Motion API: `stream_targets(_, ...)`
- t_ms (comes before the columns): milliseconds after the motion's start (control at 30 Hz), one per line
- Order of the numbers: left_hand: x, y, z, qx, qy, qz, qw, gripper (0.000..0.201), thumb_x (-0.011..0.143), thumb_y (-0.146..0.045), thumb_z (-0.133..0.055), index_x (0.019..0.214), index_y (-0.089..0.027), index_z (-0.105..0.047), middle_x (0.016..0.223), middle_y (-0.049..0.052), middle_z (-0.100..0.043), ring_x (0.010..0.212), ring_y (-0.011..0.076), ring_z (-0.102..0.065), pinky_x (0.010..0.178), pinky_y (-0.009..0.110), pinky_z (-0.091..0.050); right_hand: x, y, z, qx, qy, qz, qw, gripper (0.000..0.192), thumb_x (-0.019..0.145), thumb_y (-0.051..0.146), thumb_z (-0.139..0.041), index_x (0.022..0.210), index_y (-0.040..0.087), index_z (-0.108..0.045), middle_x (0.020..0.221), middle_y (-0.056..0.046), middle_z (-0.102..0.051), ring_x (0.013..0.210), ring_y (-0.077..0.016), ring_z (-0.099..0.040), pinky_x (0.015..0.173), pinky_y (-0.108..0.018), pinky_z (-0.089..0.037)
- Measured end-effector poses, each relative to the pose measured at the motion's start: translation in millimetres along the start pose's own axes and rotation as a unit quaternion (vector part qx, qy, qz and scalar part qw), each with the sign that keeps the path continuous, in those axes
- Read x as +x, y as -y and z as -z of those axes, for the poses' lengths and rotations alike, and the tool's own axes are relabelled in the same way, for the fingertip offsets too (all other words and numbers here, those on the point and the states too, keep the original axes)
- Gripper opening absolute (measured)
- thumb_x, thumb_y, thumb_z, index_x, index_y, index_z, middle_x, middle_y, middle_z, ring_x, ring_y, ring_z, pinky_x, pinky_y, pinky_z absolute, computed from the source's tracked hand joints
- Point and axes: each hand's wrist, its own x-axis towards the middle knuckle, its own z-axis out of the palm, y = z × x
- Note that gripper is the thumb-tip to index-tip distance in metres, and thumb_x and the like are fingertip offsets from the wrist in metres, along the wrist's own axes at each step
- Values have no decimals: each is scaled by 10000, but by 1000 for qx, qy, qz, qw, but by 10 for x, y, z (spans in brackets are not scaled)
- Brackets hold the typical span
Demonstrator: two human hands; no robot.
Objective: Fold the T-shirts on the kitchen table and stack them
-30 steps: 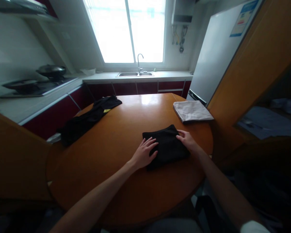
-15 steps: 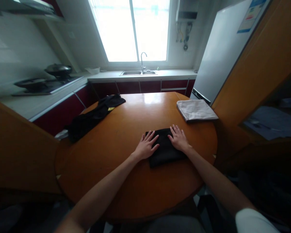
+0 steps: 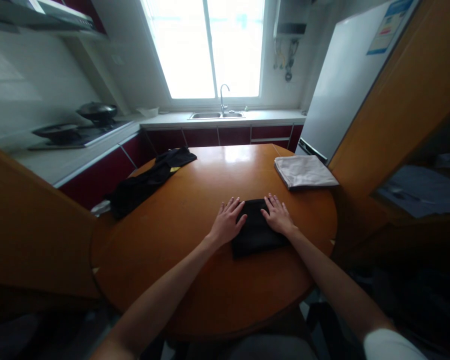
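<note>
Both hands are flat on a small folded black cloth [image 3: 255, 231] near the front-right part of the round, glossy wooden table [image 3: 195, 270], the left hand [image 3: 227, 223] with fingers spread over its left edge and the right hand [image 3: 278, 216] pressing palm-down on its right edge, neither gripping anything. Further back there's a neatly folded pale grey cloth [image 3: 303, 171] at the table's right rim and a loose, rumpled black garment [image 3: 150, 181] with a bit of yellow on it draped off the far left side. Past that, a steel sink [image 3: 215, 115] with a curved tap sits under the bright window (can't tell what's in it), a dark wok [image 3: 96, 110] is on the stove to the left, and a white fridge [image 3: 345, 80] stands on the right.
</note>
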Motion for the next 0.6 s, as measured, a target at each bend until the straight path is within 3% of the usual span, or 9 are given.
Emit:
stream_targets(100, -118, -138, -40, -3, 48, -60, 997, 581, 1008, -553, -448, 1542, -325, -423, 1648, 45, -323, 1552, 302, -187, 1246, 582, -150, 0, -9, 2, 2, -1, 1, 1000, 654, 1037, 483, -323, 1606, 164, -277, 1694, -83, -158, 1564, -248, -118, 1243, -529, -151)
stream_targets(167, -165, -175, -71, -6, 79, -60, 995, 593, 993, -584, -465, 1531, -336, -441, 1644, 47, -329, 1547, 325, -195, 1235, 606, -165, 1, -9, 1, 4, 0, -1, 1000, 654, 1037, 482, -328, 1607, 167, -273, 1695, -82, -152, 1565, -244, -111, 1244, -528, -146)
stream_targets(400, -194, -171, -44, -17, 79, -62, 995, 595, 979, -582, -498, 1519, -336, -460, 1639, 47, -343, 1544, 343, -195, 1227, 636, -164, -11, 28, 72, 48, -11, 1, 999, 637, 1031, 474, -376, 1596, 190, -305, 1691, -92, -180, 1561, -275, -131, 1236, -566, -127)
stream_targets(467, -197, -178, -5, -29, 63, -57, 996, 572, 986, -567, -495, 1504, -324, -480, 1621, 53, -380, 1537, 336, -225, 1227, 635, -169, -22, -17, 150, 77, -66, -16, 995, 643, 1028, 490, -379, 1581, 166, -337, 1668, -122, -255, 1542, -283, -205, 1233, -525, -179)
stream_targets(533, -192, -175, 33, -46, 25, -46, 998, 505, 1013, -526, -463, 1462, -304, -531, 1583, 53, -443, 1521, 301, -285, 1240, 596, -188, -39, -108, 238, 101, -130, -73, 984, 625, 1026, 483, -381, 1527, 110, -424, 1575, -177, -424, 1463, -286, -375, 1188, -436, -301)
stream_targets(600, -181, -160, 50, -60, -5, -39, 997, 425, 1025, -485, -455, 1363, -286, -620, 1518, 53, -520, 1484, 278, -362, 1244, 558, -220, -64, -216, 314, 115, -131, -138, 975, 561, 1007, 451, -441, 1400, 69, -561, 1375, -213, -610, 1289, -291, -564, 1065, -363, -428)
